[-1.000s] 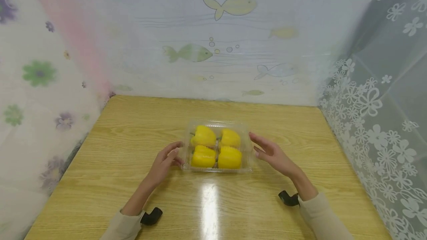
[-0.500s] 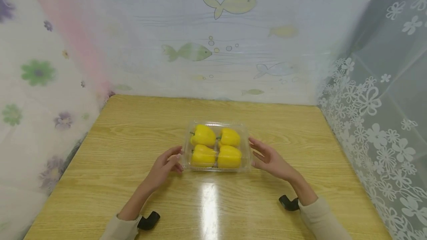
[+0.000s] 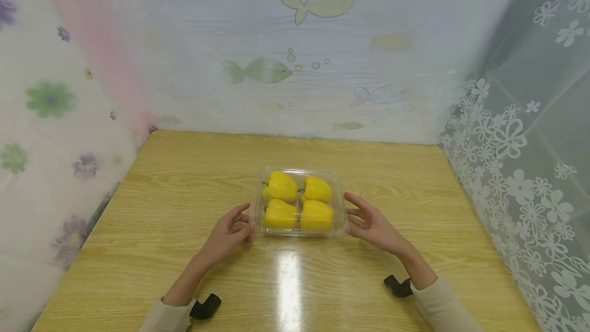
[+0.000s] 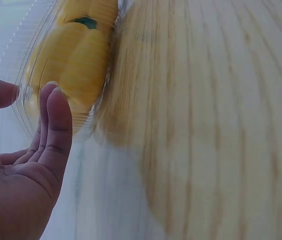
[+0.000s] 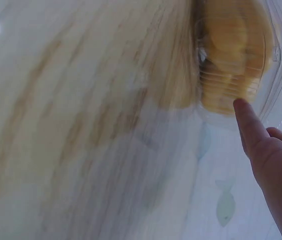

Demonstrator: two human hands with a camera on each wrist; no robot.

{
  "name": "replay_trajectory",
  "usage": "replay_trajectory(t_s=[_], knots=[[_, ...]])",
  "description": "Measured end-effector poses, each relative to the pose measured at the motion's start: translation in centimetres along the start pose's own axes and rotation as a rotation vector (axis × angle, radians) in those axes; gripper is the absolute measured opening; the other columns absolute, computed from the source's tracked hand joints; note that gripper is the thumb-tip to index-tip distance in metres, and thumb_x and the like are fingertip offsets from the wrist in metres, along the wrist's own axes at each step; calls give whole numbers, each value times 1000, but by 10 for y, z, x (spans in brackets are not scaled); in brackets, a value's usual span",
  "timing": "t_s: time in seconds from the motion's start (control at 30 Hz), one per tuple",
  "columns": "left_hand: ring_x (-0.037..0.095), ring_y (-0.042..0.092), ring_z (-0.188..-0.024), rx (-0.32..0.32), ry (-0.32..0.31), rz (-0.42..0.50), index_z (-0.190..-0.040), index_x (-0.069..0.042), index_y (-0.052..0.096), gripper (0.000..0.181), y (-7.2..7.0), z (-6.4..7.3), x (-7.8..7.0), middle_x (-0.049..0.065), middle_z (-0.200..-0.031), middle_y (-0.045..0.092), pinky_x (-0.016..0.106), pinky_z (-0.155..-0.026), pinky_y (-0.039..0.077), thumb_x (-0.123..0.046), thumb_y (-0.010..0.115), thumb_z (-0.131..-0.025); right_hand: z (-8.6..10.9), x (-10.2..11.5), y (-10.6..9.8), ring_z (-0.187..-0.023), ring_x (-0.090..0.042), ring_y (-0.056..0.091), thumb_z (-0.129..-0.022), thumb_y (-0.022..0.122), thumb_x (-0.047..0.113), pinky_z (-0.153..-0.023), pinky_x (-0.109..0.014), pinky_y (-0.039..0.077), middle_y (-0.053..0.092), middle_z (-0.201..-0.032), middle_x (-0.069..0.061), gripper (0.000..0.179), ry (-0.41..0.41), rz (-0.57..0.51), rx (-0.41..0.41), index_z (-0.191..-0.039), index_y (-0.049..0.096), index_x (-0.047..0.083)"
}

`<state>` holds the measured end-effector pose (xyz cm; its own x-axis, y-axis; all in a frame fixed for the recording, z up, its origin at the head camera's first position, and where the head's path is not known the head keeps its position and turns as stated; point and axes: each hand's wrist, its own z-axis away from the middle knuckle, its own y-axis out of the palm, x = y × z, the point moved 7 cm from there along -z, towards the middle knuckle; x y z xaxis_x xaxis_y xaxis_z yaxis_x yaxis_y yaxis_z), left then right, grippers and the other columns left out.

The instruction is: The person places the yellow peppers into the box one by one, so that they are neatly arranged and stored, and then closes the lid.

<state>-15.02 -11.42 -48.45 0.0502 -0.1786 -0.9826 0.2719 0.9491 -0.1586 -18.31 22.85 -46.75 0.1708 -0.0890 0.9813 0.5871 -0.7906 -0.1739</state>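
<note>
A clear plastic clamshell box [image 3: 258, 222] with several yellow bell peppers [image 3: 281, 187] inside lies on the wooden table, its lid down. At its left side is my left hand [image 3: 228, 232], fingers spread and fingertips close against the wall. In the left wrist view the thumb is near the box's rim and the other fingertips lie along the side by a pepper [image 4: 71, 62]. My right hand [image 3: 375, 227] mirrors it at the right side, fingers extended. One fingertip meets or nearly meets the ribbed wall in the right wrist view; firm contact cannot be told.
The wood-grain table [image 3: 184, 168] reaches back to a curtain with fish prints [image 3: 267, 70]. Flowered sheets hang at the left [image 3: 50, 99] and right [image 3: 509, 137]. A black wrist mount [image 3: 206, 306] sits by each sleeve, and light glares off the table's front.
The fingers of both hands have shifted slightly at the box's sides, the right hand a little lower and nearer its wall. Reflections on the lid changed; the box has barely moved.
</note>
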Motion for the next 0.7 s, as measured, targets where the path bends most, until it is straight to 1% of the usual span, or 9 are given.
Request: replay_trajectory(t_s=[0.13, 0.3, 0.37, 0.5, 0.6, 0.7], knots=[[20, 66, -77, 17, -6, -7, -154, 7, 30, 63, 1, 0, 0, 25, -113, 60, 32, -70, 59, -15, 60, -104, 1, -1, 0, -136, -54, 40, -96, 68, 0, -104, -23, 46, 18, -164, -29, 82, 7, -1, -20, -160, 18, -3], [17, 66, -74, 35, -17, 5, -149, 13, 35, 59, 2, 1, -1, 26, -105, 63, 34, -69, 60, -14, 60, -103, 1, -4, 1, -131, -52, 47, -94, 70, -1, -100, -26, 50, 30, -156, -33, 84, 48, -32, -34, -161, 19, 0], [15, 66, -73, 38, -16, 17, -147, 14, 37, 56, 3, 1, -2, 24, -100, 64, 34, -69, 60, -13, 59, -103, 2, -6, 2, -129, -47, 52, -93, 70, -1, -99, -26, 52, 33, -152, -33, 85, 68, -47, -35, -161, 19, 1], [14, 66, -72, 33, -18, 38, -144, 15, 41, 51, 4, 1, -2, 20, -95, 65, 33, -69, 60, -10, 60, -103, 2, -11, 2, -122, -27, 60, -94, 69, -1, -93, -27, 55, 38, -144, -33, 85, 107, -72, -38, -161, 18, 1], [13, 66, -73, 35, -21, 51, -143, 15, 41, 50, 4, 1, -2, 24, -96, 65, 33, -69, 60, -9, 59, -103, 2, -14, 3, -114, -17, 64, -94, 69, 0, -89, -26, 56, 42, -139, -32, 84, 134, -80, -45, -161, 18, 1], [14, 66, -73, 37, -14, 52, -143, 15, 41, 49, 5, 2, -4, 29, -98, 64, 34, -69, 60, -9, 58, -103, 3, -16, 3, -106, -15, 65, -94, 69, 1, -87, -25, 56, 47, -134, -31, 83, 152, -73, -60, -161, 19, 1]])
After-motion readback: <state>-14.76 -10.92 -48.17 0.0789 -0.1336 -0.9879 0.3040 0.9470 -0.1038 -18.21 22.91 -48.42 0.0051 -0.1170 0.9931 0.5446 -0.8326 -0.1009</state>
